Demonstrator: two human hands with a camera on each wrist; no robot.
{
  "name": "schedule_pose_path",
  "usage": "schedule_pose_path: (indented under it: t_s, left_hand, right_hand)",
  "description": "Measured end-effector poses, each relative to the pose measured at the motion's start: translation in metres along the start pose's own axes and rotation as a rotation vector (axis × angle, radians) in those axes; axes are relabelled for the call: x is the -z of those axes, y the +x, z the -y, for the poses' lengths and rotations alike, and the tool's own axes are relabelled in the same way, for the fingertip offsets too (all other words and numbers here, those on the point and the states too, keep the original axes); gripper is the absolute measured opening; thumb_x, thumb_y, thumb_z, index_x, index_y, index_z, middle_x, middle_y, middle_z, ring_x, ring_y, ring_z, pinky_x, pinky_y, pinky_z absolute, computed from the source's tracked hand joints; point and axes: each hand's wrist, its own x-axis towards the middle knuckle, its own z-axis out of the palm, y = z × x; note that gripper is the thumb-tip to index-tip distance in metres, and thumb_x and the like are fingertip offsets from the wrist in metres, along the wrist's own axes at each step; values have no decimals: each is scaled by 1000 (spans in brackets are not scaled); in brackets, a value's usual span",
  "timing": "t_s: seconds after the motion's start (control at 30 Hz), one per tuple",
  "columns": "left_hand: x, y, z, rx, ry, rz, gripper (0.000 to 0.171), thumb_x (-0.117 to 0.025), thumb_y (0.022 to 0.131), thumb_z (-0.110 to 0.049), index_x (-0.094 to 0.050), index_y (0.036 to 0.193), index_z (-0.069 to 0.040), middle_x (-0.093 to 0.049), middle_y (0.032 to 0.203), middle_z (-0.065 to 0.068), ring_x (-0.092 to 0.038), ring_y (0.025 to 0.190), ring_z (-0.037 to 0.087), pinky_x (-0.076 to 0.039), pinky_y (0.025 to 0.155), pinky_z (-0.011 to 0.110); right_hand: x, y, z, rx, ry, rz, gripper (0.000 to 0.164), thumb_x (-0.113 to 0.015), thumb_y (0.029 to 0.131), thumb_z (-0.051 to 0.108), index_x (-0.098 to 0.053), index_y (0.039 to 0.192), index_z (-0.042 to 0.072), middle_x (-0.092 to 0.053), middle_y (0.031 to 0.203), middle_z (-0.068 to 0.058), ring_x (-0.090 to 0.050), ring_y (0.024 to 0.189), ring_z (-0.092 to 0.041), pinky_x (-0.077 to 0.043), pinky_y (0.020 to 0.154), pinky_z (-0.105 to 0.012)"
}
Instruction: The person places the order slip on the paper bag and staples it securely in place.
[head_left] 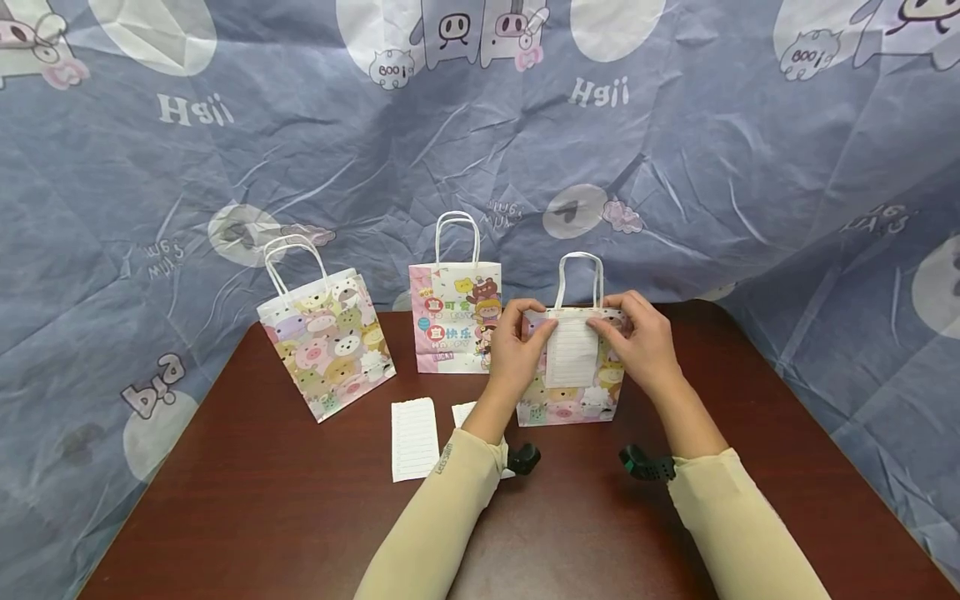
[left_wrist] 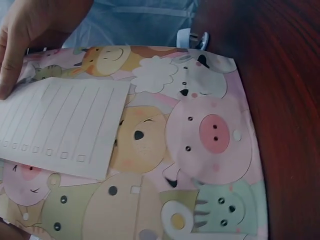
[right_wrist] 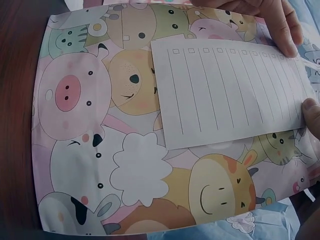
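A patterned paper gift bag [head_left: 562,410] with cartoon animals stands upright, its white handle [head_left: 581,257] raised. A white lined paper slip [head_left: 572,358] lies flat against its front, near the top edge. My left hand [head_left: 516,346] pinches the slip's upper left corner, thumb in front and forefinger bent over the bag's rim. Opposite it, my right hand [head_left: 643,340] pinches the upper right corner the same way. In the right wrist view, the left thumb [right_wrist: 281,32] and right thumb [right_wrist: 312,117] touch the slip's top end. Fingers behind the bag are hidden.
A matching animal bag [head_left: 337,342] leans to the left, and a pink-and-white bag [head_left: 456,333] stands at the back middle. One lined slip [head_left: 415,442] lies on the brown table [head_left: 262,517]; another slip [head_left: 462,412] is partly covered by my left arm. Behind hangs a blue-grey cloth [head_left: 337,158].
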Motion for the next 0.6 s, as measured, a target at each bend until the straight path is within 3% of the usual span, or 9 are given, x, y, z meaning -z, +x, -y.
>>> schedule_pose_path:
  t_s: [0.2,0.3,0.4,0.6]
  left_hand:
    - [-2,-6,4,-42,3,0,24,-74,89,-8,-63,111,-9,-41,76,19,-23,59,3,-24,53,21]
    - [-1,-8,5,-89,15,14,19,-72,91,-7,-67,109,-8,-56,86,17,-34,61,2,-33,56,17]
    - [0,-9,7,-147,46,32,17,-70,92,-7,-72,108,-7,-63,93,12,-41,58,5,-39,54,17]
    - [2,-10,7,-186,90,36,18,-71,92,-10,-74,110,-9,-59,85,8,-37,54,5,-37,51,18]
  right_hand:
    - [0,-2,0,17,5,-19,27,-85,76,4,-69,97,0,-63,84,-10,-41,66,-1,-34,59,-11]
    - [-1,-2,1,25,10,-21,28,-85,76,4,-69,98,0,-63,85,-11,-42,67,-3,-34,60,-11]
    - [-2,-4,1,33,10,-32,27,-84,77,4,-69,98,0,-62,85,-11,-42,67,-4,-34,60,-12]
    - [-4,-7,-1,41,8,-59,27,-84,77,2,-69,98,-1,-63,85,-11,-43,68,-3,-34,61,-11]
